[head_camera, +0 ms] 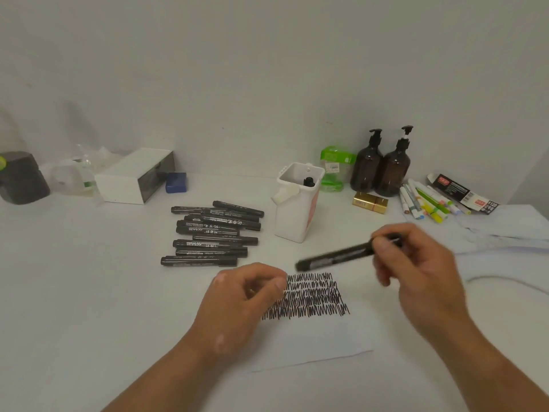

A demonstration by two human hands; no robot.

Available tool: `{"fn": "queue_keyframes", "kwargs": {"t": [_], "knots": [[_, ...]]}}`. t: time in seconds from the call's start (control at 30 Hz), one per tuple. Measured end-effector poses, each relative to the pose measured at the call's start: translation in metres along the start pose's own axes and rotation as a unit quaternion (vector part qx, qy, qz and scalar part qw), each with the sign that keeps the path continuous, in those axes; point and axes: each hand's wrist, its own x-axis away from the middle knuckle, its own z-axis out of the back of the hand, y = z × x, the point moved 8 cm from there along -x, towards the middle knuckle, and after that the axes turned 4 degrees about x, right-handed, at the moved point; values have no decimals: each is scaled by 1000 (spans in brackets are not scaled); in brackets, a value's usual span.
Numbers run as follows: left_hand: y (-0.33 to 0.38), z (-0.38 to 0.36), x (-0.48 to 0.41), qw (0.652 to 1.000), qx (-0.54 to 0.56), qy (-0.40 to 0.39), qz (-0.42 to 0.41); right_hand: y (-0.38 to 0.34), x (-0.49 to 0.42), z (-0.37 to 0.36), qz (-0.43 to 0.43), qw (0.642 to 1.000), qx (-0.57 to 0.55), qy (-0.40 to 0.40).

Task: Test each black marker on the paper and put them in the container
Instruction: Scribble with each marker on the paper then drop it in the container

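Right hand pinches a smooth black plastic marker by its back end, hovering over the scribbled thin white paper sheet near the worktop's front edge. Left hand sits curled on the sheet, can't tell if it's hiding a cap. I'd keep the flimsy paper pinned flat, then drop the marker in upright. The tall white plastic container is just behind, toward the back edge.

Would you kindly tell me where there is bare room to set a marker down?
Bare table left of the marker pile, in front of the white box; also the blank lower half of the paper. Crowded at right rear: container, brown bottles, coloured pens.
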Motion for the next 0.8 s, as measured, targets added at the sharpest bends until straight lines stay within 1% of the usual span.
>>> {"fn": "queue_keyframes", "kwargs": {"t": [0.1, 0.17, 0.2, 0.3, 0.47, 0.67, 0.8], "knots": [[-13, 18, -3, 995, 43, 87, 35, -35, -42, 27, 35, 994, 56, 89], [-18, 24, -5, 991, 47, 117, 44, -61, -78, 32, 63, 985, 112, 115], [-19, 25, -5, 991, 43, 122, 46, -72, -97, 29, 75, 979, 152, 114], [-19, 24, -5, 992, 32, 116, 44, -84, -150, 4, 96, 950, 288, 73], [-17, 22, -5, 994, 10, 109, 29, -50, -201, -51, 82, 897, 435, -21], [-14, 20, -5, 994, 7, 106, 21, 8, -216, -94, 15, 845, 522, -113], [-11, 19, -5, 995, 4, 104, 14, 38, -215, -109, -39, 822, 545, -159]]}}
